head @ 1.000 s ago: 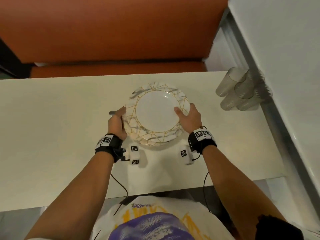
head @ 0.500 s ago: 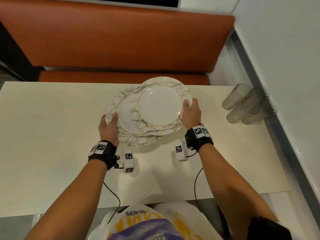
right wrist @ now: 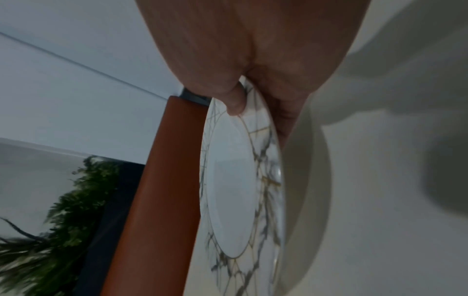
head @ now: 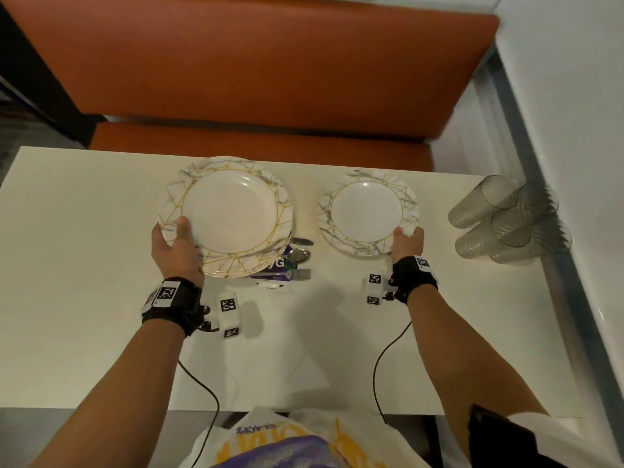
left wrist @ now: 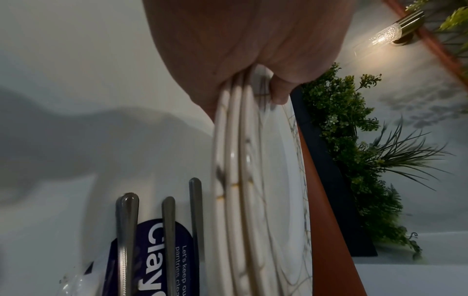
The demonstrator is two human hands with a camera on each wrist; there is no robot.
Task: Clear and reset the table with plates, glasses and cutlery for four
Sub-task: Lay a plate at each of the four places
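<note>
While we hold plates in both hands, we list the items outward from the grip.

Left hand (head: 175,248): at centre-left of the head view, thumb on the top rim, fingers underneath, gripping the stack of marbled plates (head: 226,216). In the left-wrist view we count three rim edges in the stack (left wrist: 243,180); whether there is a fourth, we cannot tell. The stack is lifted clear of the table, its near edge overhanging the cutlery.

Right hand (head: 407,243): at centre-right, thumb on the rim, fingers beneath, holding one single marbled plate (head: 366,211). The right-wrist view shows that plate (right wrist: 240,190) just above its own shadow, so we judge it close to the table (head: 84,298) but cannot tell if it touches.

Cutlery (head: 299,256): a spoon bowl, fork tines and a blade tip poke out at the lower right of the stack, lying on a dark blue printed packet (head: 277,265). Long axes run left to right across the frame.

Glasses (head: 506,221): a cluster of clear tumblers lying on their sides at the right edge of the frame, by the wall.

Bench (head: 253,62): orange upholstered seat across the top of the frame.

Relation governing the next move, as we judge it: the single plate sits to the right of the stack, well apart from it, and towards the far edge of the table, above the right hand in frame. The right hand is nearer that far-right place setting; the stack waits in the left.
</note>
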